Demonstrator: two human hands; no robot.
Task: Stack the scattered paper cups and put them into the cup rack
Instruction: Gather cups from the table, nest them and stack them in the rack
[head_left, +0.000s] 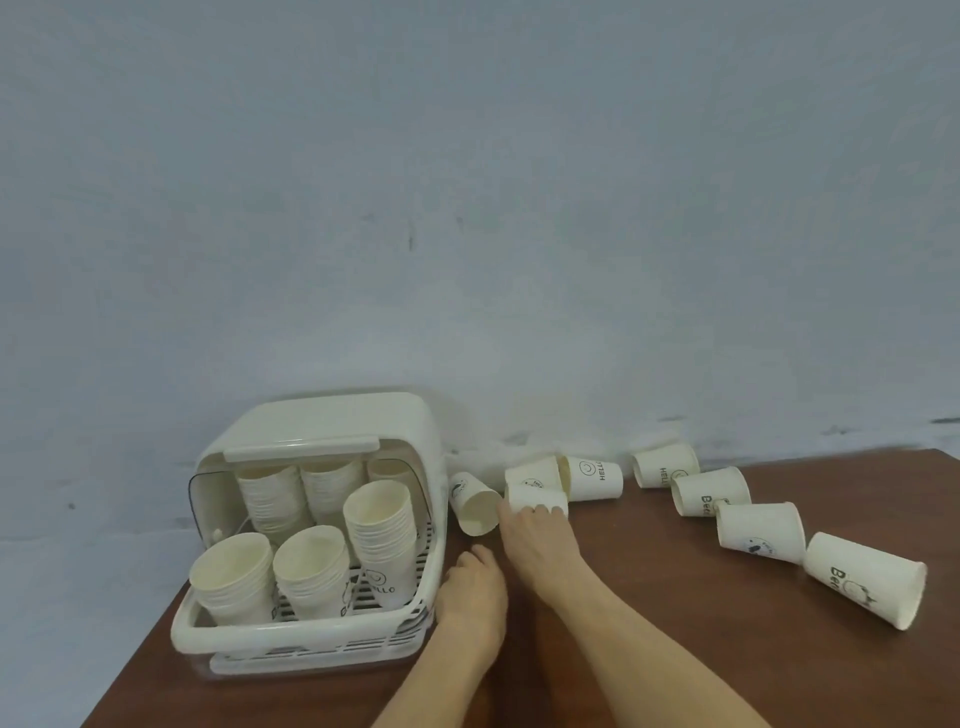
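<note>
Right hand (530, 535) reaches toward bench (649, 623) far edge, fingers curled over a tipped cup (537, 498). Left hand (472, 597) flat, relaxed beside cup rack (311, 631).

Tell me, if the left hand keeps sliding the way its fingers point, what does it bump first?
Probably the tipped cup lying just right of the cup rack. The left hand points up-table toward its open mouth, though depth is hard to judge.

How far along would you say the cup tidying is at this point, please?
Well underway. Several stacks of cups already stand in the rack. The right hand grips one loose cup; the left hand rests on the table. About seven more scattered cups remain there, unstacked.
</note>
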